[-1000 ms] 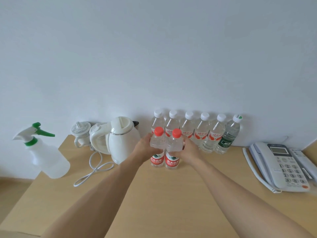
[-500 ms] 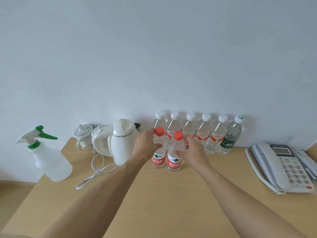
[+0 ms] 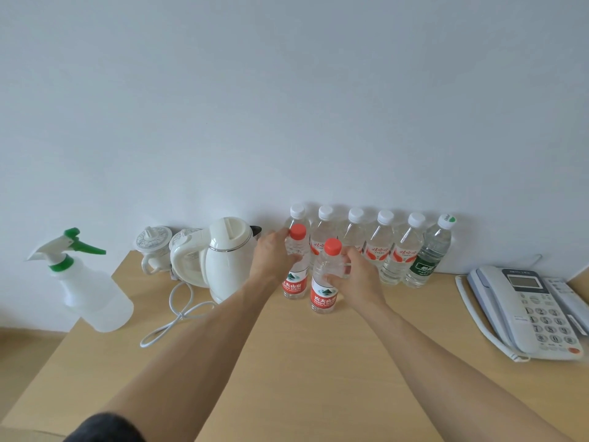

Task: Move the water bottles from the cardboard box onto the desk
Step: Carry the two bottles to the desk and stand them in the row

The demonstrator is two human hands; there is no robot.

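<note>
Pale wooden desk lies bare toward its near edge. Against the wall stand 6 water bottles. Just before them, left hand and right hand each grip 1 upright red-capped bottle, clear, red-labelled.

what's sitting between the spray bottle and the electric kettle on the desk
In the head view, a lidded ceramic cup stands between the spray bottle and the kettle, with the kettle's white cord nearer the front.
</note>
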